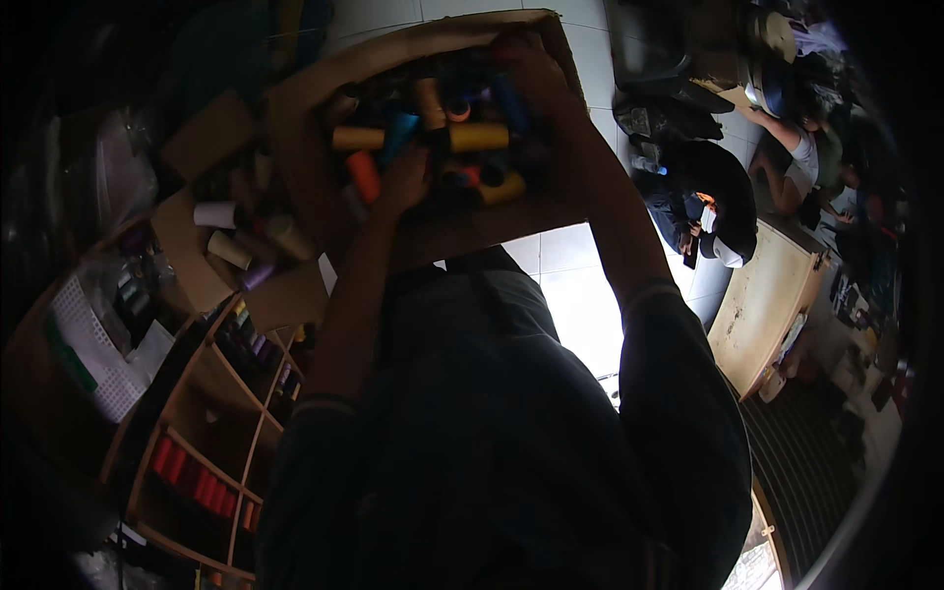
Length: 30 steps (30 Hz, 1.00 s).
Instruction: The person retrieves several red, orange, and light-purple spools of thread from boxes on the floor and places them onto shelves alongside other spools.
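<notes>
A brown cardboard box [295,108] full of thread spools lies in front of me. My left hand [405,179] reaches into it, beside an orange spool [364,177] and a teal spool [399,133]; its fingertips are lost in shadow. Toward the far right corner is my right hand [531,71], close to a dark reddish patch and a blue spool [508,96]; blur and dimness hide its fingers. Between the hands lie a yellow spool [479,137] and a tan spool [430,104]. Another yellow spool [503,189] rests nearer to me.
To the left, a second open carton [192,261] holds pale spools, including a white spool [215,214]. Below it, a wooden shelf [202,447] has compartments with red spools [192,477]. A seated person [708,202] and others are at the right, near a wooden cabinet [757,305].
</notes>
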### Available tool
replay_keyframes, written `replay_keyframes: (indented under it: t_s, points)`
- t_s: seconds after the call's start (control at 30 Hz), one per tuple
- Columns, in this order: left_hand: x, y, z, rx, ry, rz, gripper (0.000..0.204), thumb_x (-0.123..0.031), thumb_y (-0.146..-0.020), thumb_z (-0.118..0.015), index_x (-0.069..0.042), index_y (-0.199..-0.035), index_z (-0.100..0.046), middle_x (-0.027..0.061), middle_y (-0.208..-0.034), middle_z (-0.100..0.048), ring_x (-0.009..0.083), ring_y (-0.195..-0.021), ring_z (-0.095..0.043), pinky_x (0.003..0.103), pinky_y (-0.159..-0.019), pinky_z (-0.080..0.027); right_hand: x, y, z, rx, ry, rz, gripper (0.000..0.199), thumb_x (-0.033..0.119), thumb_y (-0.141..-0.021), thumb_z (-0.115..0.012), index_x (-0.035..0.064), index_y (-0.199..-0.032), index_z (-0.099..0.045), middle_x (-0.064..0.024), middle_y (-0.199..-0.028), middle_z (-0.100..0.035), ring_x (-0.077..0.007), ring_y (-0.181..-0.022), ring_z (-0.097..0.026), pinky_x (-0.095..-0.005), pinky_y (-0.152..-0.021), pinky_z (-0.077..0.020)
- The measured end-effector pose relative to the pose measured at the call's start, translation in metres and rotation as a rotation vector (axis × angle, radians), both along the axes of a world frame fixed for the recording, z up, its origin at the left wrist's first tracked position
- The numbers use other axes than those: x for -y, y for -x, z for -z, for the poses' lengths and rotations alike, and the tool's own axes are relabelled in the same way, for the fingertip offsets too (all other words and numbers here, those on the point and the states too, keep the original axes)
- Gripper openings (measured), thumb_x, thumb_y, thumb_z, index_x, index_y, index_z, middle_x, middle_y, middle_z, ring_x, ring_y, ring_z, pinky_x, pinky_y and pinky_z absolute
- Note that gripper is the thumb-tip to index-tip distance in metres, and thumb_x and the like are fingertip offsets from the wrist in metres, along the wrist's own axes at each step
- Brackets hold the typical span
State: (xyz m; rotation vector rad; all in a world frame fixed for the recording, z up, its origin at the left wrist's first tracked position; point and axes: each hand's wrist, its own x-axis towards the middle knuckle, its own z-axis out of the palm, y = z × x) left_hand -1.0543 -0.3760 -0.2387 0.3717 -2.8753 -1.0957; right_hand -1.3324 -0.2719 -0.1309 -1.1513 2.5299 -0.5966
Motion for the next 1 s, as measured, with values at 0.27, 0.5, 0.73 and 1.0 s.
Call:
replay_keyframes:
  t_s: [0.27, 0.5, 0.73, 1.0]
  points:
    - [-0.008, 0.001, -0.019, 0.418, 0.079, 0.120, 0.057, -0.019, -0.068, -0.071, -0.008, -0.121, -0.049, 0.0135, -0.114, -0.057, 0.0332, -0.104, -0.056, 0.048, -0.088, -0.047, -0.008, 0.020, 0.035, -0.052, -0.110, 0.058, 0.038, 0.012, -0.084, -0.054, 0.0181, -0.121, -0.047, -0.0229, -0.126, -0.042, -0.0499, -0.097, -0.058, -0.0527, -0.083, -0.0509]
    - [-0.021, -0.022, -0.012, 0.255, -0.024, -0.101, 0.048, -0.017, -0.067, -0.073, -0.009, -0.110, -0.052, 0.0110, -0.106, -0.058, 0.0324, -0.102, -0.054, 0.050, -0.085, -0.045, 0.001, 0.031, 0.045, -0.231, -0.361, -0.040, 0.046, 0.008, -0.080, -0.061, 0.0114, -0.122, -0.042, -0.0202, -0.115, -0.048, -0.0426, -0.090, -0.062, -0.0503, -0.072, -0.0530]
    - [-0.017, -0.030, -0.059, -0.028, -0.288, -0.743, 0.030, -0.007, -0.067, -0.074, -0.005, -0.087, -0.052, 0.0094, -0.085, -0.057, 0.0267, -0.089, -0.054, 0.036, -0.077, -0.045, -0.014, -0.002, 0.012, -0.398, 0.146, -0.063, 0.044, 0.018, -0.075, -0.072, 0.0119, -0.115, -0.054, -0.0149, -0.105, -0.054, -0.0331, -0.094, -0.059, -0.0427, -0.078, -0.0506]
    - [0.011, -0.024, -0.116, -0.349, -0.829, -0.870, 0.022, -0.003, -0.081, -0.066, -0.005, -0.098, -0.052, 0.0029, -0.087, -0.055, 0.0131, -0.080, -0.053, 0.025, -0.075, -0.043, -0.007, -0.068, -0.025, 0.540, 0.497, 0.203, 0.040, 0.023, -0.083, -0.071, 0.0060, -0.117, -0.060, -0.0072, -0.100, -0.057, -0.0174, -0.090, -0.058, -0.0271, -0.077, -0.0475]
